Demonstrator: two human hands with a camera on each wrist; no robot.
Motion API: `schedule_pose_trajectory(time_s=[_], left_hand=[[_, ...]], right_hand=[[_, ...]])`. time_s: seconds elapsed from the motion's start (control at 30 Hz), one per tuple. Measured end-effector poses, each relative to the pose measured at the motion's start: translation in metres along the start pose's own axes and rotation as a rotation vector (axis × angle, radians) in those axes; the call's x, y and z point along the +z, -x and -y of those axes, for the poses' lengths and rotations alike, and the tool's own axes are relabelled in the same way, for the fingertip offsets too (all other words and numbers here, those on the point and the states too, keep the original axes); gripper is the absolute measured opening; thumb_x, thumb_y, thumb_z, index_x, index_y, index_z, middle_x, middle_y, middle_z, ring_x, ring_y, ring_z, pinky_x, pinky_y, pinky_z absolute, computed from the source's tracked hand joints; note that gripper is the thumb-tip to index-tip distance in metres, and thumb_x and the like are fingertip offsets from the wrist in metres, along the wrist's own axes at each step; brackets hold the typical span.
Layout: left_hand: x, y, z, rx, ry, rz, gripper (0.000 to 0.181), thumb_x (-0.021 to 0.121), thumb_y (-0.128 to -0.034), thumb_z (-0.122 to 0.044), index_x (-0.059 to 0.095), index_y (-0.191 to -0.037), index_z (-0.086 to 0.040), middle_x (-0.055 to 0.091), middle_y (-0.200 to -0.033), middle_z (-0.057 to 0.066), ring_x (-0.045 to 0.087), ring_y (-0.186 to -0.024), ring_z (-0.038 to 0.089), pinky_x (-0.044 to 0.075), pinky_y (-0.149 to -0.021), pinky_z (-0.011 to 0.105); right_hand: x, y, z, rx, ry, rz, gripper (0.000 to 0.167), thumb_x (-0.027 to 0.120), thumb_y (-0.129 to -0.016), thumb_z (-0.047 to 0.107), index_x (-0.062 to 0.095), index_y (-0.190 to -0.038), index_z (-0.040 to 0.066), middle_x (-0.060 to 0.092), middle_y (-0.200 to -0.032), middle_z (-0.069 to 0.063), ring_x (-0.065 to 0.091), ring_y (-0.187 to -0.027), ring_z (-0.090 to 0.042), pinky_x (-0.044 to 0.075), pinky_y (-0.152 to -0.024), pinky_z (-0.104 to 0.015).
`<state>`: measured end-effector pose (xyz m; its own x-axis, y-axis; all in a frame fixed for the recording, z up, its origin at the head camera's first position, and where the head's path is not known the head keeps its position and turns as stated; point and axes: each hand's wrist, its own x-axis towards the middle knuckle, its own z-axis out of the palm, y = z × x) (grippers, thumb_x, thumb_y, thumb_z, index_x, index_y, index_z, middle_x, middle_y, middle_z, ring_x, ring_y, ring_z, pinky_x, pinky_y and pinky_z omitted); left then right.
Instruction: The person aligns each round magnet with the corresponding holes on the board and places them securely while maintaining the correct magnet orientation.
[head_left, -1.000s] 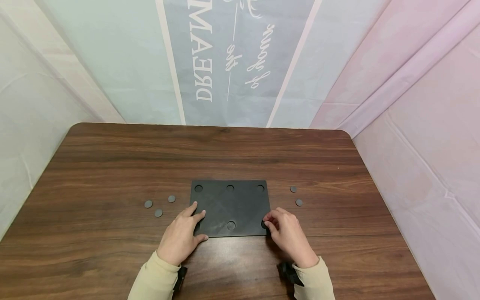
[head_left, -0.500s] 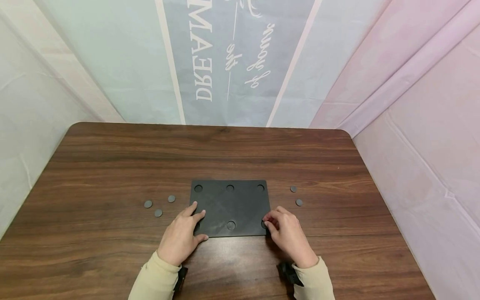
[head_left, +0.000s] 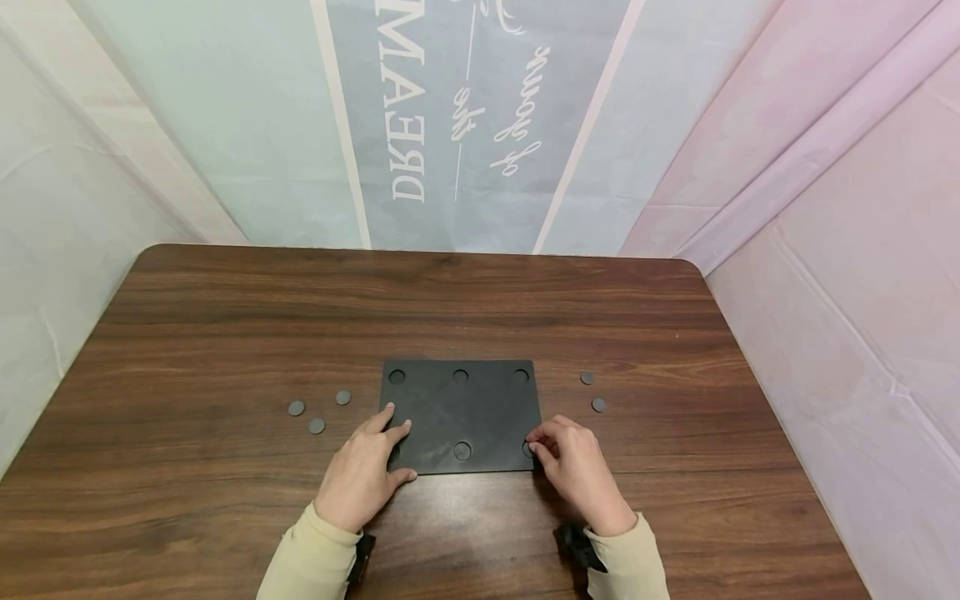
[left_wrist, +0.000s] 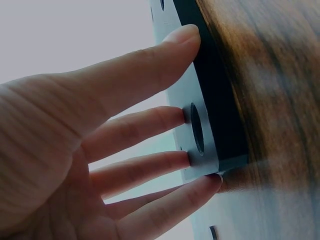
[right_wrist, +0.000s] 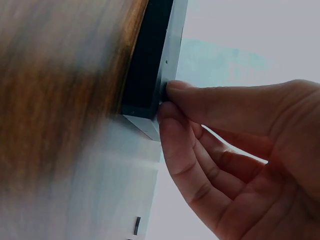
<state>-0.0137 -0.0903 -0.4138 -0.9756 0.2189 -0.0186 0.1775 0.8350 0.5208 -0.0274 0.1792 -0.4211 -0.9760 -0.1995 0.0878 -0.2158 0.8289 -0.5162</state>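
A flat black rectangular plate (head_left: 467,410) with round recesses lies on the table. My left hand (head_left: 358,482) rests on its left end, fingers spread; in the left wrist view the thumb (left_wrist: 177,45) touches the near edge and fingertips sit around a recess (left_wrist: 198,129). At the near right corner, my right hand (head_left: 579,473) pinches with thumb and index finger (right_wrist: 179,150) at another recess (head_left: 527,449). A small grey disc appears to be between those fingertips, largely hidden by them. The near middle recess (head_left: 462,451) and the far ones are in plain sight.
Three grey discs, one of them a disc (head_left: 317,426) nearest the left hand, lie left of the plate. Two more, including a disc (head_left: 598,405), lie to its right. The brown wooden table (head_left: 450,308) ends at hanging printed cloth (head_left: 480,225).
Both hands stay almost still, and the plate has not moved. Inside the near right recess, the part beside the right fingertips looks lighter grey than one second ago.
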Motion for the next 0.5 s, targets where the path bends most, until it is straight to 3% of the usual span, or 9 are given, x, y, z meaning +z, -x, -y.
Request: schedule_pose_trajectory(time_s=[0.5], left_hand=[[-0.0002, 0.0012, -0.0003, 0.006, -0.008, 0.002, 0.057, 0.086, -0.0683, -0.018, 0.068, -0.119, -0.002, 0.052, -0.136, 0.026, 0.055, -0.118, 0.044, 0.052, -0.088, 0.053]], right_hand=[[-0.0060, -0.0028, -0.0026, 0.014, -0.038, 0.083, 0.013, 0.074, -0.080, -0.002, 0.071, -0.078, 0.010, 0.060, -0.077, 0.002, 0.055, -0.060, -0.004, 0.047, -0.055, -0.018]])
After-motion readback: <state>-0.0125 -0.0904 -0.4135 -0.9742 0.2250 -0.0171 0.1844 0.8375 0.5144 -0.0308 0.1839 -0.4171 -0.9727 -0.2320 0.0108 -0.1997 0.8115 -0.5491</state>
